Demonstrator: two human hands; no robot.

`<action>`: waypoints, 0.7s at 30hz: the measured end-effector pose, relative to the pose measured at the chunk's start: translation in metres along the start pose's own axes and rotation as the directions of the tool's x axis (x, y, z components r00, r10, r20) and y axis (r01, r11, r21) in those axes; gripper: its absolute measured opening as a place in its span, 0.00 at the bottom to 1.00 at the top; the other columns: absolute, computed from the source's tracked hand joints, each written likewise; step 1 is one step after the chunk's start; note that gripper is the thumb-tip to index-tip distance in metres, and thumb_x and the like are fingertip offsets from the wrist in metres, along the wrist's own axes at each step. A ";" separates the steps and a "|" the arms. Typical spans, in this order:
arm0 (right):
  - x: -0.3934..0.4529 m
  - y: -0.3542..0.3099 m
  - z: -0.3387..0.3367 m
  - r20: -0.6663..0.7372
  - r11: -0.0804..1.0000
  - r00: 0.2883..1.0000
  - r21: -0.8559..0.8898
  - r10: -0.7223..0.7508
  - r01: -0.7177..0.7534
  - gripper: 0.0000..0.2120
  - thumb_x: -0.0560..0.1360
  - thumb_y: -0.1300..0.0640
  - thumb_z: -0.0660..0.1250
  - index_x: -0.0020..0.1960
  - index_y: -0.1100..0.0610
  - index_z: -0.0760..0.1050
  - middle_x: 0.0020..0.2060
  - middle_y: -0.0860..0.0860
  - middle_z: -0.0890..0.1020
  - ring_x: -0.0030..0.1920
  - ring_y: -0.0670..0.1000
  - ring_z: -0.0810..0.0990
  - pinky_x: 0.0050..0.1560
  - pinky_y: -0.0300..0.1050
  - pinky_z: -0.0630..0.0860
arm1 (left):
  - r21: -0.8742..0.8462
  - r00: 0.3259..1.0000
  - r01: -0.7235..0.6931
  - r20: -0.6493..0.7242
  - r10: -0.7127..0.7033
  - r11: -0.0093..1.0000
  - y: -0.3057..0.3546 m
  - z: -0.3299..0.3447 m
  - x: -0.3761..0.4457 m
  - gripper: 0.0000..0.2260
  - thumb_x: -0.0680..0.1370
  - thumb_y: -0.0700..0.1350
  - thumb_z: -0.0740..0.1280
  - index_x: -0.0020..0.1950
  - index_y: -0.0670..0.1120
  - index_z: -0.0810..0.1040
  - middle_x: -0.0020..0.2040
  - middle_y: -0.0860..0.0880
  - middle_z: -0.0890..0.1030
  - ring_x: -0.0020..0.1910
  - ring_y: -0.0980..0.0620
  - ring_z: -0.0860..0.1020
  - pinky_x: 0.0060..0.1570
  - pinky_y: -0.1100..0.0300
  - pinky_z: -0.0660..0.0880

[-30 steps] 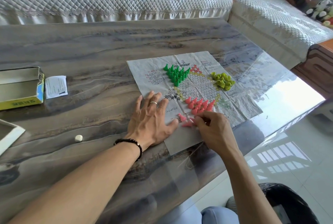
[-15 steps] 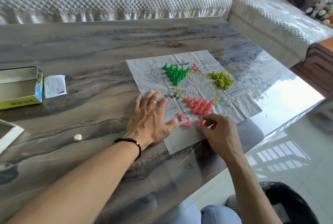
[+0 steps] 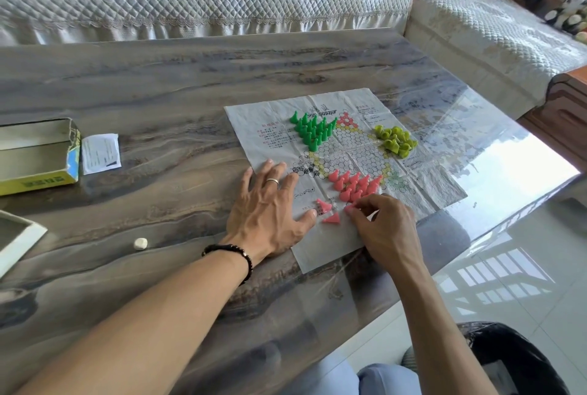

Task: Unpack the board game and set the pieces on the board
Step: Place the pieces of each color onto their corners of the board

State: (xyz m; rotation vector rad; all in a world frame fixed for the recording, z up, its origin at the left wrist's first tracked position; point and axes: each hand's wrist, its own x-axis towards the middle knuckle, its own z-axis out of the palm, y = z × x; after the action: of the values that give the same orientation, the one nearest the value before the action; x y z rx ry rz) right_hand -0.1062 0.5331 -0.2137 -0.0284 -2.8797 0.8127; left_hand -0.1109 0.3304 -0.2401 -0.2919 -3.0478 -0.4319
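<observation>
The left hand (image 3: 270, 213) lies flat, fingers spread, on the paper board's (image 3: 422, 185) near left edge. The right hand (image 3: 386, 226) pinches a red piece (image 3: 349, 208), now nearer the fallen red piece (image 3: 332, 219) whose tip points far-right.

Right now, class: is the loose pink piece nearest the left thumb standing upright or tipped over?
Tipped over. The loose pink piece lies on its side on the paper board, while the pink group stands upright.
</observation>
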 end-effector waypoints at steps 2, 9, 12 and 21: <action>0.001 0.000 0.003 -0.022 1.000 1.000 -0.004 0.005 -0.005 0.06 0.72 0.51 0.71 0.45 0.53 0.82 0.39 0.48 0.81 0.39 0.50 0.77 0.39 0.43 0.70 | -0.003 1.000 0.005 -0.002 -0.005 1.000 0.000 0.000 0.000 0.35 0.75 0.67 0.51 0.77 0.49 0.59 0.79 0.44 0.56 0.78 0.45 0.50 0.76 0.42 0.46; 0.001 0.002 0.006 -0.056 1.000 0.998 0.006 0.016 -0.015 0.06 0.73 0.51 0.71 0.45 0.52 0.82 0.39 0.48 0.81 0.39 0.50 0.77 0.39 0.44 0.71 | -0.002 1.000 0.011 0.003 -0.011 1.000 0.000 0.000 0.000 0.35 0.75 0.67 0.52 0.77 0.49 0.58 0.79 0.44 0.56 0.78 0.46 0.50 0.76 0.42 0.46; -0.002 0.001 0.003 -0.061 0.999 0.998 0.032 0.022 -0.021 0.05 0.72 0.50 0.71 0.42 0.51 0.82 0.37 0.46 0.80 0.38 0.47 0.77 0.39 0.42 0.70 | -0.001 1.000 0.009 0.006 -0.009 1.000 0.001 0.000 0.000 0.34 0.76 0.66 0.53 0.77 0.49 0.58 0.79 0.44 0.55 0.78 0.46 0.49 0.76 0.42 0.46; -0.021 -0.013 0.001 0.039 0.984 0.989 0.116 -0.144 0.138 0.06 0.71 0.57 0.70 0.47 0.50 0.79 0.40 0.42 0.78 0.36 0.43 0.77 0.40 0.38 0.74 | 0.004 1.000 0.012 0.013 -0.012 1.000 0.000 -0.001 0.000 0.36 0.74 0.67 0.50 0.77 0.48 0.57 0.79 0.44 0.55 0.78 0.46 0.49 0.76 0.42 0.46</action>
State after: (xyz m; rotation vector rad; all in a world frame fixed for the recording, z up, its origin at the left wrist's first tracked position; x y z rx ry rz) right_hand -0.0849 0.5199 -0.2105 0.2077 -2.8336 0.9590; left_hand -0.1107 0.3303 -0.2393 -0.2777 -3.0638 -0.4266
